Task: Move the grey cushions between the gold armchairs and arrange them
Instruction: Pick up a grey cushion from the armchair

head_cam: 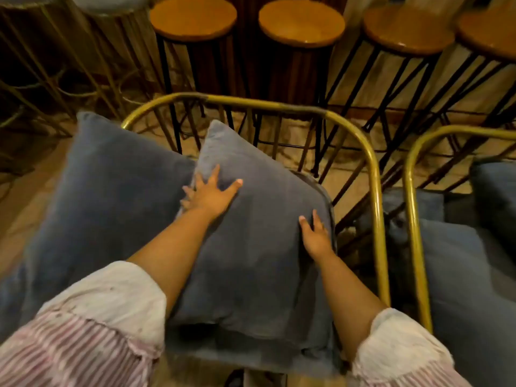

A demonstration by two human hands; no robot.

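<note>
A grey cushion [259,247] lies tilted on the seat of the middle gold armchair [374,174]. My left hand [210,194] lies flat on its upper left part, fingers spread. My right hand [315,236] presses on its right edge, fingers apart. A second grey cushion [111,196] leans at the chair's left side, touching the first. On the right, another gold armchair [413,208] holds more grey cushions [458,275].
Several round wooden stools [301,20] on black wire legs stand close behind the armchairs. Gold wire-legged stools [55,65] crowd the far left. The two armchair frames nearly touch on the right. Tan floor shows at the left.
</note>
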